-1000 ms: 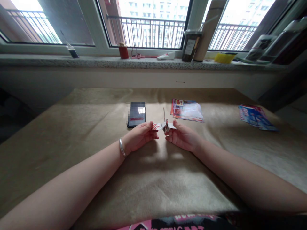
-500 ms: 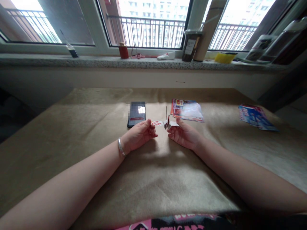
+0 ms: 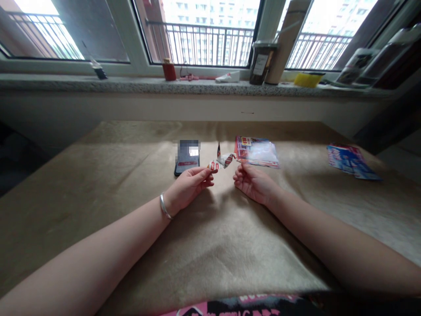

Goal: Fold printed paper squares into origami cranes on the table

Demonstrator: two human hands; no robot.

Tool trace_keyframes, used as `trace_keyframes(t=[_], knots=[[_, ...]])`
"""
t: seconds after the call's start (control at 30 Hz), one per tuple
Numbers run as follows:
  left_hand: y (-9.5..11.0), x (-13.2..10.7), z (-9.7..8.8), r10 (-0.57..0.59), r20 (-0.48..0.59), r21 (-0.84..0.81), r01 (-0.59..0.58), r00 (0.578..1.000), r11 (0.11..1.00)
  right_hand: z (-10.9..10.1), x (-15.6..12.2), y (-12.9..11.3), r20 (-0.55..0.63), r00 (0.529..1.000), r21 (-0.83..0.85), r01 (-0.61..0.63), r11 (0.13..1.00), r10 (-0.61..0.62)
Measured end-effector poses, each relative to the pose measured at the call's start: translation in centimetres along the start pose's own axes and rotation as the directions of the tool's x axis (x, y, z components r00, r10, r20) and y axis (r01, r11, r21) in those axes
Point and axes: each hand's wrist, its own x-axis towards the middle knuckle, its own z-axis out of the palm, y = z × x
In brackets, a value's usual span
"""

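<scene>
Folded paper piece [image 3: 222,160] noted just above frame centre, held clear of table [image 3: 98,175]. Left end pinched between left hand [image 3: 189,184] fingertips; long axis tilted up and right, toward printed sheets [image 3: 256,151]. Right hand [image 3: 255,182] seen just below-right of free end, fingers loosely curled, nothing gripped, no contact observed. Phone [image 3: 187,158] recorded left of piece

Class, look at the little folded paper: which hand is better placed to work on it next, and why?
Probably the right hand: it is free, fingers curled just beside the folded paper, which the left hand pinches at one end.
</scene>
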Motion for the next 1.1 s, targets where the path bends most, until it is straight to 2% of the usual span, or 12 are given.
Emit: trace_keyframes(t=[0.1,0.17,0.23,0.33,0.47,0.6,0.73,0.87,1.0,1.1], knots=[[-0.2,0.1,0.0,0.0,-0.026,0.038,0.001,1.0,0.999,0.5,-0.3,0.0,-0.07,0.998,0.046,0.004,0.999,-0.001],[-0.2,0.1,0.1,0.005,-0.033,0.068,-0.003,0.999,0.998,0.7,-0.6,0.1,-0.068,0.997,-0.019,0.043,0.999,-0.044],[-0.2,0.0,0.2,0.029,-0.024,0.137,-0.025,0.999,0.99,0.7,-0.7,0.3,-0.06,0.987,-0.132,0.141,0.981,-0.15],[-0.1,-0.4,0.4,0.077,0.029,0.361,-0.082,0.997,0.929,0.7,-0.6,0.8,-0.017,0.946,-0.351,0.297,0.888,-0.323],[0.1,-0.9,0.9,0.117,0.14,0.614,-0.179,0.983,0.768,0.6,-0.3,1.2,0.023,0.93,-0.529,0.323,0.785,-0.367],[0.3,-1.2,1.2,0.165,0.241,0.721,-0.29,0.956,0.629,0.4,-0.3,0.8,-0.033,0.913,-0.579,0.314,0.752,-0.406],[0.4,-1.2,1.0,0.199,0.308,0.83,-0.365,0.93,0.421,-0.4,-0.2,-0.4,-0.04,0.891,-0.61,0.337,0.717,-0.452],[0.1,-1.3,0.8,0.183,0.427,0.854,-0.462,0.885,0.24,-1.5,0.1,-1.7,-0.063,0.855,-0.663,0.35,0.662,-0.515],[-0.1,-1.6,0.9,0.18,0.495,0.85,-0.517,0.85,0.104,-1.5,0.7,-2.4,-0.032,0.883,-0.685,0.323,0.653,-0.469],[0.0,-1.6,1.0,0.159,0.498,0.864,-0.503,0.853,-0.008,-0.8,1.7,-2.7,0.026,0.906,-0.728,0.307,0.613,-0.423]])
